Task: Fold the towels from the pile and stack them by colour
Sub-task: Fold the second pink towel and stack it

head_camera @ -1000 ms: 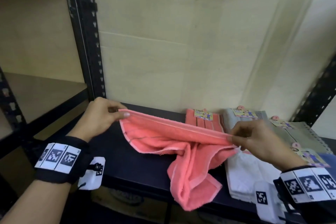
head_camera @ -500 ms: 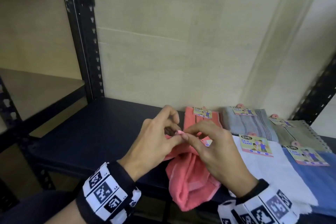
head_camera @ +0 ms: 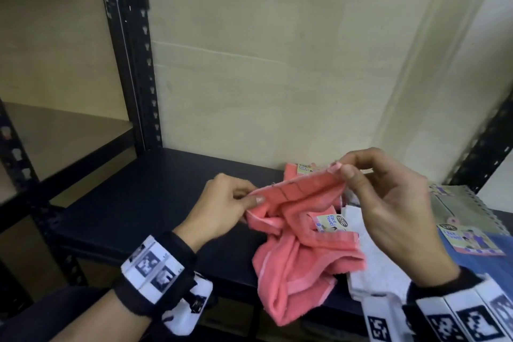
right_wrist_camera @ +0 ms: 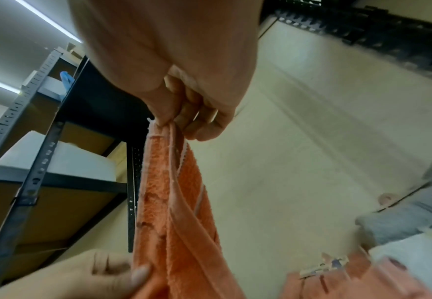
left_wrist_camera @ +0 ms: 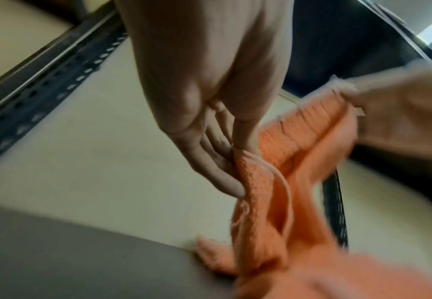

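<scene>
Head: left hand and right hand, together half a second ago, now apart, each pinching the pink towel above the shelf; doubled edge stretched, fold likely progressing. Left wrist: fingers pinching towel. Right wrist: fingertips clamping corner of towel.

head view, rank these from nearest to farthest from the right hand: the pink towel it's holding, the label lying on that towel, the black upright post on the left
1. pink towel: its edge is pinched in the right hand.
2. label: lies on the towel's folds, below and left of the hand.
3. black upright post: far left, at the shelf's back corner.
</scene>
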